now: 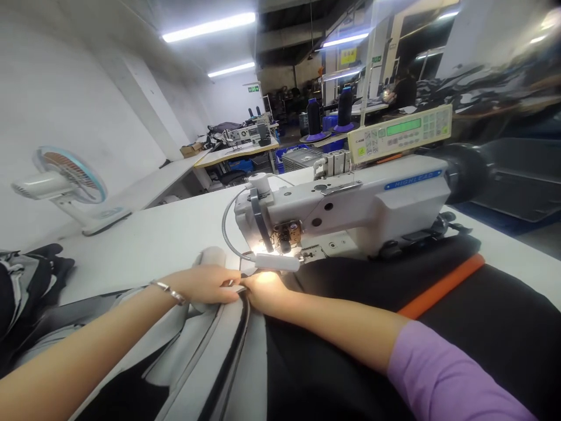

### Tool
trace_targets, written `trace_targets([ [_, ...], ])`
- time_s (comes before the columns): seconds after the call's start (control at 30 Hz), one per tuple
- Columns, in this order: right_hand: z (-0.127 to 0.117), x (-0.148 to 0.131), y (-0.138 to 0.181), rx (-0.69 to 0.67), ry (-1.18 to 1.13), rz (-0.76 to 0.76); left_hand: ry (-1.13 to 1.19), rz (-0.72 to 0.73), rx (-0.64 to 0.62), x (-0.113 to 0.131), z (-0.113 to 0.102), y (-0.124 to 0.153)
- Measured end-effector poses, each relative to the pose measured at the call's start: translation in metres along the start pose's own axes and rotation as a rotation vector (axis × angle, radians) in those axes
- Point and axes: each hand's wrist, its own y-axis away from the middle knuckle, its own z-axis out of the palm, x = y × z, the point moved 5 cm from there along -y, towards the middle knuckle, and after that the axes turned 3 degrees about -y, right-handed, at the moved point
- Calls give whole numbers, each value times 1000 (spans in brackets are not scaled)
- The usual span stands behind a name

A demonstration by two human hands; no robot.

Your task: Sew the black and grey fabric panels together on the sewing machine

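A black and grey fabric piece [228,327] with layered seam edges runs from the front of the table up to the sewing machine [342,204]. My left hand [208,285] pinches the upper end of its seam, thumb below and fingers above. Right beside it, my right hand [267,292] is closed on the same fabric edge, its fingertips partly hidden. Both hands are just in front of the needle area, lit by a small white lamp [277,262] on a bendy metal neck. Black fabric [333,351] spreads under my right forearm.
An orange tube-like strip [442,286] lies across the black fabric at right. A fan [65,181] stands at left, near a pile of dark and grey fabric [30,286]. Behind the machine are a control panel [401,133] and thread cones [314,120]. A person [403,90] sits far back.
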Motion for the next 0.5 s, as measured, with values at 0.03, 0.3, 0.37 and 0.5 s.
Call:
trace_targets([
  [0.03,-1,0,1,9,0,0,43,-27,-72,-4,2,-1],
  [0.3,-4,-14,6,-6,-175,-7,-272,170,164,22,-30,10],
  [0.37,2,-24,10,-60,-255,17,-339,85,162,21,-34,8],
  [0.5,10,-32,20,-211,-555,175,-258,-8,160,6,-31,-12],
])
